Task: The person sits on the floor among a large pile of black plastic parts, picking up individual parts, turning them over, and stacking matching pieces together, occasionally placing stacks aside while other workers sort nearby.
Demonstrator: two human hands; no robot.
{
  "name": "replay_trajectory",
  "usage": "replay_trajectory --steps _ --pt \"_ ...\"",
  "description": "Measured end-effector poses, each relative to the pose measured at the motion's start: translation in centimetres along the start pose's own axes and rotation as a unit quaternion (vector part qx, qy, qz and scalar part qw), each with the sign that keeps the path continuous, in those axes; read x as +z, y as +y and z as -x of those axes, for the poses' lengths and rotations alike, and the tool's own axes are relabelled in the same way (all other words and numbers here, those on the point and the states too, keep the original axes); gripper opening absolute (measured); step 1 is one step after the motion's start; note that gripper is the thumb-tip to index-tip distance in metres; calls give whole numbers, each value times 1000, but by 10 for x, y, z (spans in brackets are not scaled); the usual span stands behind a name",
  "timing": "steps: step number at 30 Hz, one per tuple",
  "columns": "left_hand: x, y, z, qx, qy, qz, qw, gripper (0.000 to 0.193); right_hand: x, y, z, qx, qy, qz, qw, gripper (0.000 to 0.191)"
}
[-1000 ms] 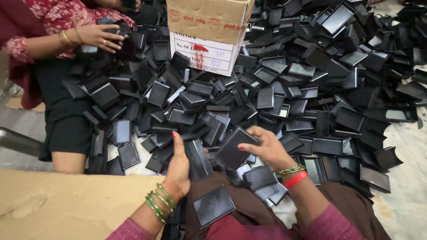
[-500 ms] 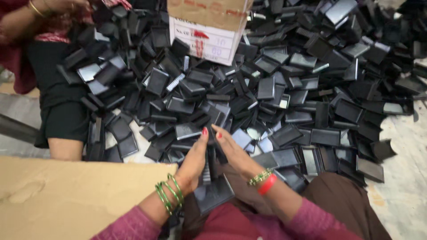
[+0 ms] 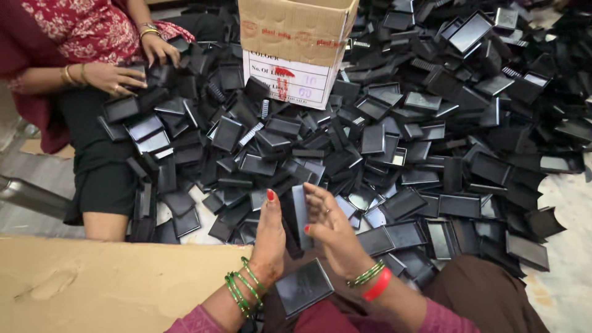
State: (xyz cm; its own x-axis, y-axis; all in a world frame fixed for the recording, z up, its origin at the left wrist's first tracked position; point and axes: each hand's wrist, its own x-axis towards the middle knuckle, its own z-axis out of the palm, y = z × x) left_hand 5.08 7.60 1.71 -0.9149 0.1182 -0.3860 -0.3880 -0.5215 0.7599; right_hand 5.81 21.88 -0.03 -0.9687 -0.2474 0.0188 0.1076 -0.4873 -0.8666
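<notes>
Nearest: one flat black tray (image 3: 303, 287) lying on the lap, tilted, just below the wrists. At left, a sheet of brown cardboard (image 3: 92, 283) on the floor.

Left hand (image 3: 270, 240) and right hand (image 3: 330, 231), palms facing, press between them a small stack of black trays (image 3: 296, 219); fingers straight, closed flat on the stack's sides. The stack stands on edge, long axis upright, pointing away toward the pile.

Beyond: a heap of loose black trays (image 3: 401, 142) spread over the floor, lying at all angles, crowding close around the hands.

Farther: an open cardboard box (image 3: 296, 52) standing amid the heap.

Far left: a seated co-worker's hands (image 3: 114, 77) resting on trays.
</notes>
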Motion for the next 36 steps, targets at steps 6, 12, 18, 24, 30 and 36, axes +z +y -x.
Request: replay_trajectory --steps 6,12,18,24,30,36 --pt "0 -5 5 4 11 11 1000 58 8 7 9 -44 -48 -3 998 82" --pt "-12 -17 -12 73 49 -37 995 65 8 14 3 -43 -43 5 998 81" --pt "-17 -12 -7 24 2 34 999 69 9 15 -2 -24 -69 5 997 84" --pt "-8 -5 -7 2 71 -37 997 70 -3 5 -6 -29 -84 48 995 83" --pt "-16 -17 0 -11 1 25 1000 79 -13 10 -3 -1 -126 26 992 84" --pt "-14 -19 -4 2 13 11 1000 81 -11 16 -1 -27 -99 14 995 80"
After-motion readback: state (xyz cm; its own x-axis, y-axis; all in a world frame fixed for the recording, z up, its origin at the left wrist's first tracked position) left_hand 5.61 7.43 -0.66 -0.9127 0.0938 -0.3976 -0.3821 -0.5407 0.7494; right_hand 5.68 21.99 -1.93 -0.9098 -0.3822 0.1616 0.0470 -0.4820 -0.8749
